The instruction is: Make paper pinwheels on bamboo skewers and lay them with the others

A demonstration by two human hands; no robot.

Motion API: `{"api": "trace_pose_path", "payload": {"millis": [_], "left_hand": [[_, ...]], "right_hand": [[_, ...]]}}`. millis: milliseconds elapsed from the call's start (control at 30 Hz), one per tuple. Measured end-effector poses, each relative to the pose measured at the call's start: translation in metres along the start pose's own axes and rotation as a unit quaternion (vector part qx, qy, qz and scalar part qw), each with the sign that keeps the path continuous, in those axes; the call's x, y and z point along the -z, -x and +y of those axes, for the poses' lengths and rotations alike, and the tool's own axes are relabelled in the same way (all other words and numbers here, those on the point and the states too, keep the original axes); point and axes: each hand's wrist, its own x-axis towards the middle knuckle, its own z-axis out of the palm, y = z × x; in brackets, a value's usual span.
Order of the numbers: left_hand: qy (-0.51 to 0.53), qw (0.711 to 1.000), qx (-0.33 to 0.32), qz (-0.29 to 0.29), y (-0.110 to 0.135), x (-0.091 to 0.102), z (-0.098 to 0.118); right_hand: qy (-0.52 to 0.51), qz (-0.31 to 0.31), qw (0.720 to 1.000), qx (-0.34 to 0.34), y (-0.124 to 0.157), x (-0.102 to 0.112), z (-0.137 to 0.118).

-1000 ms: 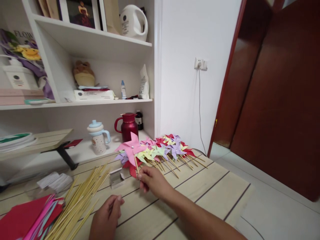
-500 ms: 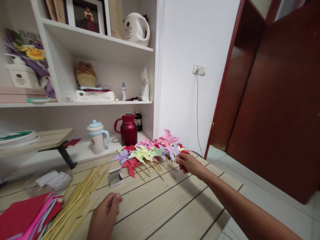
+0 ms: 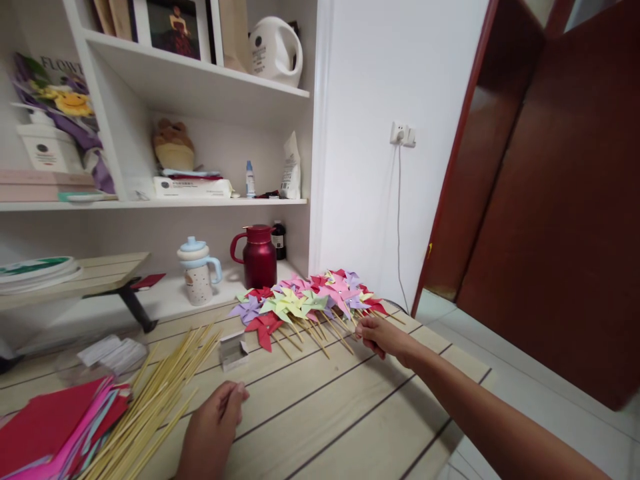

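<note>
My right hand [image 3: 379, 335] is closed in a pinch on the thin wooden stick of a pink paper pinwheel [image 3: 339, 291]. That pinwheel's head rests on a pile of pinwheels in red, yellow, green and purple, their sticks pointing toward me. A red pinwheel [image 3: 264, 328] lies at the pile's near left. My left hand [image 3: 213, 427] is held low over the table with curled fingers, thumb against them, and nothing shows in it. Beside it spreads a bundle of bare wooden sticks [image 3: 160, 400]. A small open box [image 3: 233, 351] sits between the sticks and the pile.
Coloured paper sheets [image 3: 50, 427] are stacked at the near left, with a clear container [image 3: 107, 353] behind them. At the back stand a tumbler [image 3: 196, 273] and a red jug [image 3: 259, 257] under white shelves [image 3: 200, 79]. The slatted table [image 3: 320, 420] ends at the right above a tiled floor.
My right hand has lowered slightly toward me, and the pink pinwheel has come down from above the pile onto it. My left hand stays about where it was.
</note>
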Motion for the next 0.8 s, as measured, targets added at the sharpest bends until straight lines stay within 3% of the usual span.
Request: {"api": "trace_pose_path", "payload": {"millis": [200,433,800], "left_hand": [[-0.012,1.000,-0.006,-0.004,0.002,0.000,0.004],[-0.011,1.000,-0.014,-0.002,0.003,0.000,0.004],[-0.025,0.999,-0.022,-0.016,0.004,0.000,0.002]], "right_hand": [[-0.046,-0.008,0.998,0.033,0.007,-0.014,-0.007],[-0.072,-0.065,0.994,0.047,0.002,-0.055,-0.026],[0.012,-0.108,0.994,-0.023,-0.013,-0.093,-0.036]]}}
